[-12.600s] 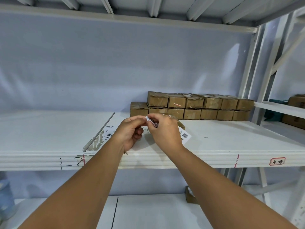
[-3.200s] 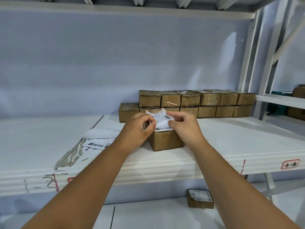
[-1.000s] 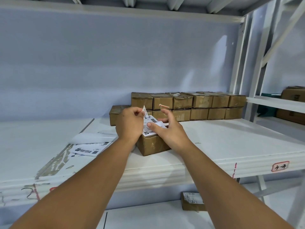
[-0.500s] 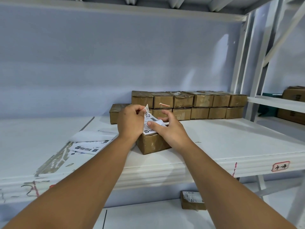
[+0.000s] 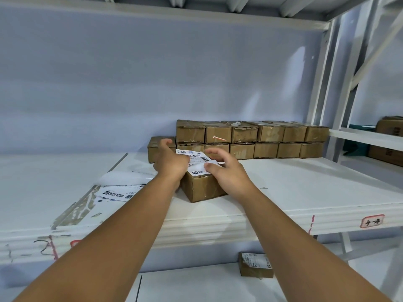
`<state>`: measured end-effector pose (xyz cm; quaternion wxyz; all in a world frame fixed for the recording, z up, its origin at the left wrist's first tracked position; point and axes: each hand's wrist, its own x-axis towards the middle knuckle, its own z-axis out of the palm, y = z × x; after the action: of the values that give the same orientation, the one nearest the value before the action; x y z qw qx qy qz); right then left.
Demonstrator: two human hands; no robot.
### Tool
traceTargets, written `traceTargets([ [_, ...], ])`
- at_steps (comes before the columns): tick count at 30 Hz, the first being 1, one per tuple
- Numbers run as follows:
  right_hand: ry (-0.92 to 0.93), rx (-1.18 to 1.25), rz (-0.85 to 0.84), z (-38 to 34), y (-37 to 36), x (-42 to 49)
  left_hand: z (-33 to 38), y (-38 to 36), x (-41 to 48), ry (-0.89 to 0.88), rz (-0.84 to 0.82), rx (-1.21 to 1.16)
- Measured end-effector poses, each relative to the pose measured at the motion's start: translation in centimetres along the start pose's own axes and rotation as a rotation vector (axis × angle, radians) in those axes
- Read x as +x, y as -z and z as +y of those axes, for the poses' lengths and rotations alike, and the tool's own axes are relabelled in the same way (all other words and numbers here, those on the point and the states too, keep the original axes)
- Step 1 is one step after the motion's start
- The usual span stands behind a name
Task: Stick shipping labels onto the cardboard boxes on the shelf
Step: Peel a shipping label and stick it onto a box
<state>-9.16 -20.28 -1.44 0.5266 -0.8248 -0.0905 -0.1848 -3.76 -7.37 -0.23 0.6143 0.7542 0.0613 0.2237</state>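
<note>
On shelf point(image 5: 305, 192) front, cardboard box point(image 5: 202, 188): shipping label point(image 5: 197, 159) atop; right hand point(image 5: 226, 173) thumb pressing it, fingers point(image 5: 214, 151) apart; left hand point(image 5: 170, 164) grip unclear.

cardboard box point(image 5: 202, 188), one, near the front of the white shelf point(image 5: 305, 192); shipping label point(image 5: 197, 162) on its top, rumpled. left hand point(image 5: 171, 164) over the label's left part, fingertips hidden. right hand point(image 5: 226, 171): thumb pressing the label's near edge, fingers arched above. stacked boxes point(image 5: 261, 138), two rows, at the back. loose labels point(image 5: 117, 194) and backing sheet point(image 5: 124, 178) left of the box. labelled box point(image 5: 256, 264) on the lower shelf.
</note>
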Motion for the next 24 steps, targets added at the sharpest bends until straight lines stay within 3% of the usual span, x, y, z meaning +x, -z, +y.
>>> traceTargets([
  [4, 0.035, -0.020, 0.017, 0.0, -0.1, 0.1, -0.2, -0.1, 0.3, -0.063, -0.023, -0.007],
  [8, 0.095, -0.051, 0.040, -0.2, 0.0, 0.0, 0.6, 0.8, -1.1, -0.429, 0.023, 0.200],
  [13, 0.051, 0.046, 0.047, -0.2, -0.1, -0.1, 0.5, 2.8, -4.1, -0.564, -0.431, 0.427],
  [16, 0.039, 0.062, 0.077, 0.1, 0.0, 0.0, 0.1, 3.8, -4.8, -0.697, -0.541, 0.396],
  [24, -0.005, 0.095, 0.288, -0.1, 0.6, 0.0, -1.2, 3.4, -4.4, -0.591, -0.510, 0.433],
])
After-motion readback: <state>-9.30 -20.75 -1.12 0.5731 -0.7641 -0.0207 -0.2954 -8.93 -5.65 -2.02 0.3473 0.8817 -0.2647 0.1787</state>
